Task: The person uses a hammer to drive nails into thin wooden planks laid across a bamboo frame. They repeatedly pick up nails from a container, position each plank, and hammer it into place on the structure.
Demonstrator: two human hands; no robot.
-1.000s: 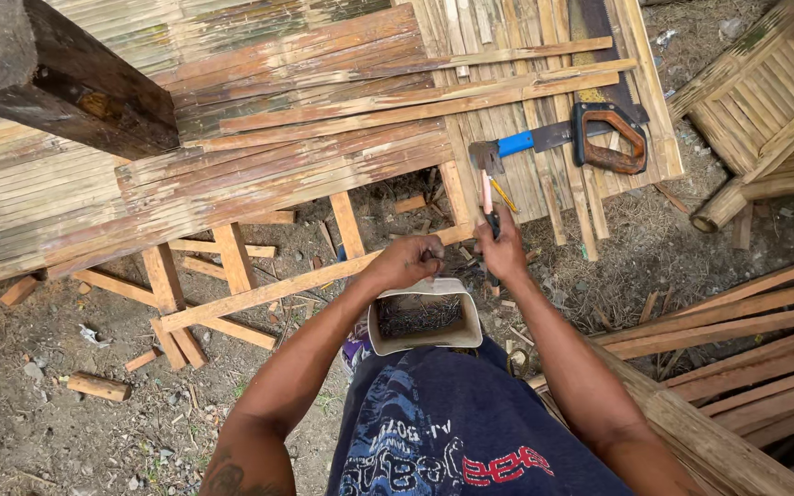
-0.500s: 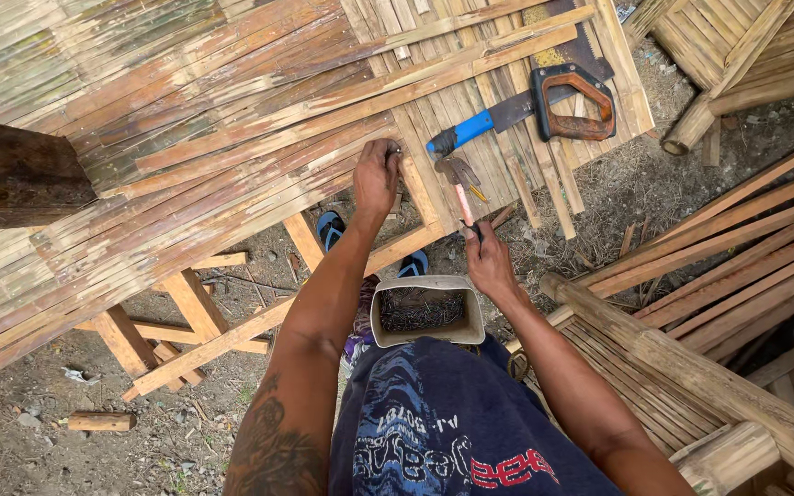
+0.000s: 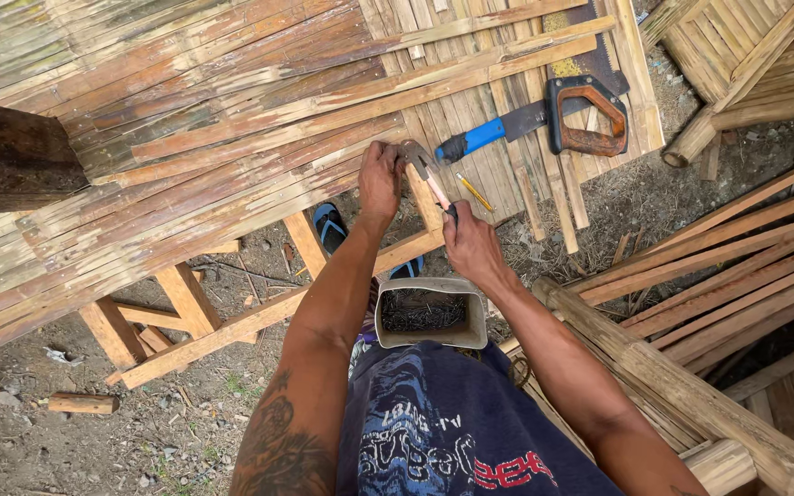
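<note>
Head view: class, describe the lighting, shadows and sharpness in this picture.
Head view: soft, even daylight, no glare; faint shadow beneath the split-bamboo panel; the left hand, the right hand gripping the pink-handled claw hammer, and the grey tub of nails are sharp; edges bow slightly.

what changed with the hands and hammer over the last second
The left hand went from beside the nail container out to the edge of the bamboo panel, fingers pinched there. The right hand kept its grip on the hammer and brought its head beside the left hand. Container, saw and pencil lie as before.
</note>
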